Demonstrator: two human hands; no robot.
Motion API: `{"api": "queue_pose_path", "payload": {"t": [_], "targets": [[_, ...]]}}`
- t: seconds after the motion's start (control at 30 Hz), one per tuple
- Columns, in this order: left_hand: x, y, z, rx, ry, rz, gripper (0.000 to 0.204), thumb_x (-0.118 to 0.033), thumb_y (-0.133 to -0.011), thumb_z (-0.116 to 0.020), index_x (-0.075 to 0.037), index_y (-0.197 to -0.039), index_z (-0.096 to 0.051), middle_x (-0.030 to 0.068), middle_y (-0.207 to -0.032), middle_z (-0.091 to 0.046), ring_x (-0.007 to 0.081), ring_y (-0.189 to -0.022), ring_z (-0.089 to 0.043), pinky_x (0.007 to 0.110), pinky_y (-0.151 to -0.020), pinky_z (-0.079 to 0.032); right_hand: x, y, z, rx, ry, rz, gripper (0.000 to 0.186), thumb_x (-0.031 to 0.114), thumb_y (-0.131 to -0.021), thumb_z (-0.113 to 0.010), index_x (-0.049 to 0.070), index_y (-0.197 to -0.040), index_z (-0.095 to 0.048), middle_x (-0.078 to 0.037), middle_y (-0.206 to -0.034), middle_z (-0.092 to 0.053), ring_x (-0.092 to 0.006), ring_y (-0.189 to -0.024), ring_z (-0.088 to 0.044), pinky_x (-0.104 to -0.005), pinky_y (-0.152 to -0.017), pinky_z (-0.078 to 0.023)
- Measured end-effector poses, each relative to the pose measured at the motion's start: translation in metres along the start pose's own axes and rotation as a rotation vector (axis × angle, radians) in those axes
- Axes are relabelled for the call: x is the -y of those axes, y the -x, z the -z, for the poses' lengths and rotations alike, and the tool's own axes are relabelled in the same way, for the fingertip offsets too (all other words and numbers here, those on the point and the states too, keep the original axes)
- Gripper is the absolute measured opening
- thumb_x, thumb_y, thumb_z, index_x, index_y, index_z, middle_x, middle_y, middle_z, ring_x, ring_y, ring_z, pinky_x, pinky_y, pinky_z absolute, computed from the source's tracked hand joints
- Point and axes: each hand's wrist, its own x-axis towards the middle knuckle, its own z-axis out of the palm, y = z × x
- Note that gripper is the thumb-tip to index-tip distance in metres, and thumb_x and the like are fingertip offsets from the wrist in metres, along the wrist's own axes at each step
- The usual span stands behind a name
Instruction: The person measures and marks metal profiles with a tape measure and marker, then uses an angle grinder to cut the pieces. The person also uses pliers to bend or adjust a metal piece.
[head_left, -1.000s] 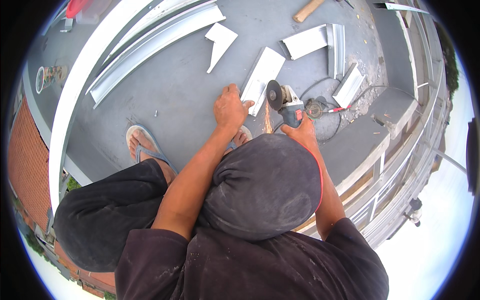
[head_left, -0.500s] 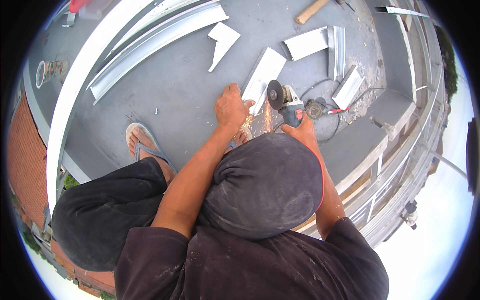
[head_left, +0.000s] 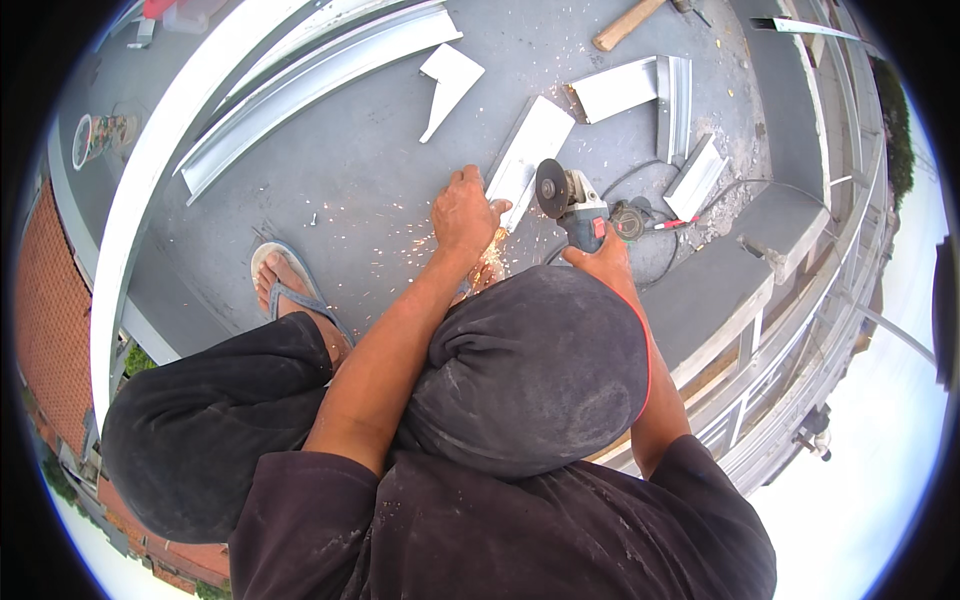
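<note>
My right hand point(head_left: 604, 260) is wrapped round the body of an angle grinder point(head_left: 580, 208), whose dark disc point(head_left: 550, 188) stands at the right edge of a short white metal channel point(head_left: 533, 145). Orange sparks point(head_left: 492, 252) spray from the channel's near end toward my foot and out over the floor. My left hand point(head_left: 464, 212) grips the channel's left side near that end, with the thumb across it. How the fingertips sit under the metal is hidden. My knee covers part of the right foot beneath.
Several white metal offcuts point(head_left: 615, 92) lie ahead and right, near a wooden-handled hammer point(head_left: 628, 22). A cord point(head_left: 735, 185) runs behind the grinder. Long channels point(head_left: 320, 95) lie at the far left, beside a patterned cup point(head_left: 100, 138). A low concrete ledge point(head_left: 735, 270) borders the right side.
The sparks now scatter wider, to the left and across the floor. Both hands, the grinder and the channel have hardly moved.
</note>
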Motion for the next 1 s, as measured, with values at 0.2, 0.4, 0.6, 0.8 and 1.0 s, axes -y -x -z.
{"api": "queue_pose_path", "payload": {"t": [0.2,0.4,0.6,0.8,1.0], "targets": [[0.003,0.000,-0.001,-0.016,0.020,-0.025,0.055,-0.032,-0.080,-0.095,-0.001,-0.113,-0.065,0.0192,-0.110,-0.071,0.0413,-0.103,-0.072,0.052,-0.088,-0.057,0.000,-0.006,0.000,0.018,-0.033,0.014,0.080,0.030,-0.076,-0.083,-0.018,-0.134,-0.057,-0.039,-0.127,-0.068,-0.0488,-0.125,-0.066,-0.0496,-0.107,-0.051],[0.004,0.002,-0.001,-0.013,0.022,-0.028,0.054,-0.031,-0.080,-0.095,-0.001,-0.115,-0.066,0.0187,-0.110,-0.071,0.0402,-0.102,-0.072,0.052,-0.087,-0.057,0.004,-0.006,-0.001,-0.032,-0.027,0.042,0.077,0.029,-0.075,-0.082,-0.018,-0.131,-0.058,-0.037,-0.125,-0.069,-0.0474,-0.123,-0.068,-0.0495,-0.105,-0.052],[0.004,0.003,0.002,-0.017,0.016,-0.065,0.054,-0.032,-0.082,-0.093,0.000,-0.115,-0.065,0.0203,-0.111,-0.072,0.0408,-0.102,-0.074,0.052,-0.086,-0.058,0.003,-0.015,-0.002,-0.035,-0.045,0.059,0.075,0.028,-0.074,-0.082,-0.017,-0.129,-0.059,-0.035,-0.121,-0.071,-0.0462,-0.118,-0.070,-0.0492,-0.102,-0.053],[0.010,-0.003,0.000,0.038,-0.033,-0.138,0.056,-0.036,-0.085,-0.091,-0.001,-0.117,-0.061,0.0203,-0.111,-0.070,0.0433,-0.101,-0.072,0.054,-0.084,-0.056,-0.017,-0.024,-0.012,-0.046,-0.116,0.119,0.072,0.030,-0.074,-0.083,-0.015,-0.126,-0.062,-0.034,-0.116,-0.073,-0.0460,-0.114,-0.072,-0.0497,-0.101,-0.054],[0.008,-0.003,0.000,0.018,-0.033,-0.126,0.058,-0.037,-0.084,-0.091,0.000,-0.115,-0.060,0.0211,-0.112,-0.071,0.0440,-0.103,-0.072,0.054,-0.086,-0.057,-0.007,-0.023,-0.005,-0.043,-0.035,0.119,0.072,0.031,-0.074,-0.083,-0.014,-0.126,-0.062,-0.033,-0.117,-0.074,-0.0454,-0.113,-0.072,-0.0486,-0.101,-0.054]]}}
